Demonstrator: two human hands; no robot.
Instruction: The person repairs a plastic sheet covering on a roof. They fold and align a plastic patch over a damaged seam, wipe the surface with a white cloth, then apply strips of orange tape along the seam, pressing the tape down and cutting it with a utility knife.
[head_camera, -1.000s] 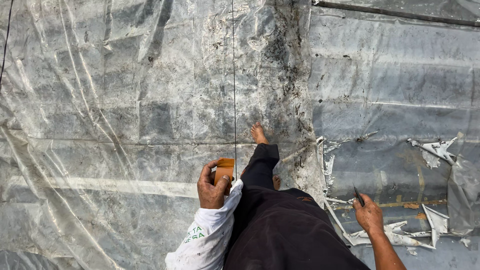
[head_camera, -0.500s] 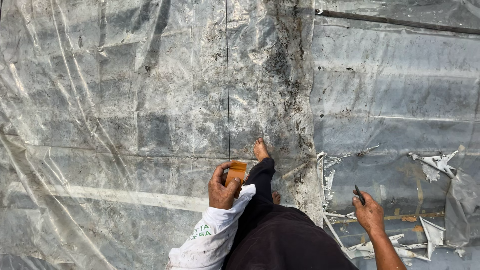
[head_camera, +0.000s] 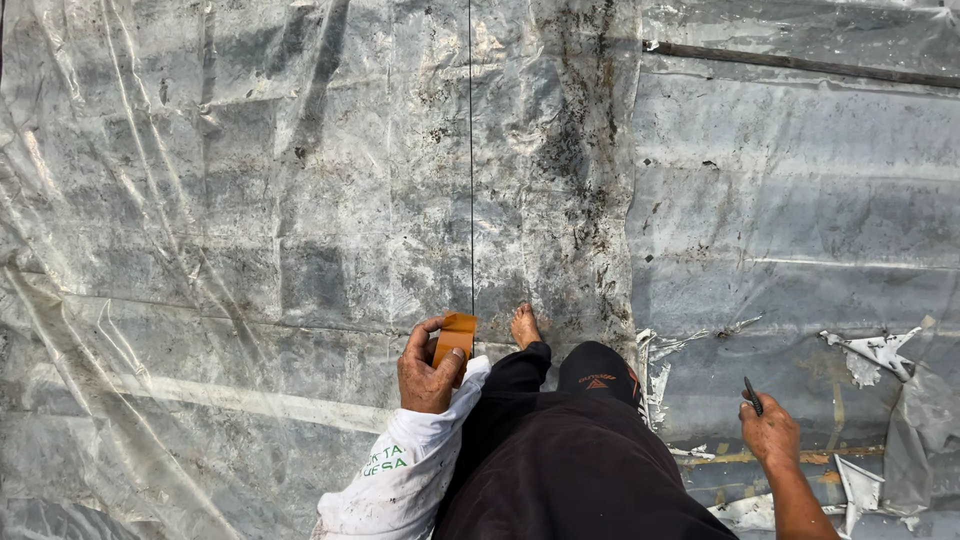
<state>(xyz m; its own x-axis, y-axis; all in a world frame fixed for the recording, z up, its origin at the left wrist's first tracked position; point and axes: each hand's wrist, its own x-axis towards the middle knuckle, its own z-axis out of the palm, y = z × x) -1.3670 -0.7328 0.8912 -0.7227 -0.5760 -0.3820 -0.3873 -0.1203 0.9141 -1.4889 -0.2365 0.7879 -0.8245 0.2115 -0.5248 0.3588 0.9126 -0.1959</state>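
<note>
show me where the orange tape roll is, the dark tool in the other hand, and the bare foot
orange tape roll (head_camera: 455, 338), head view, on its flat orange side above the left hand's fingers.
dark tool (head_camera: 753, 395), head view, mid-shaft above the right hand.
bare foot (head_camera: 524, 327), head view, top of the foot.

no packages, signs or screens are seen. green printed lettering is found on the white sleeve of the left arm, low in the view. a small orange-red triangular logo is shown on the dark knee patch near the middle, just below the bare foot.
</note>
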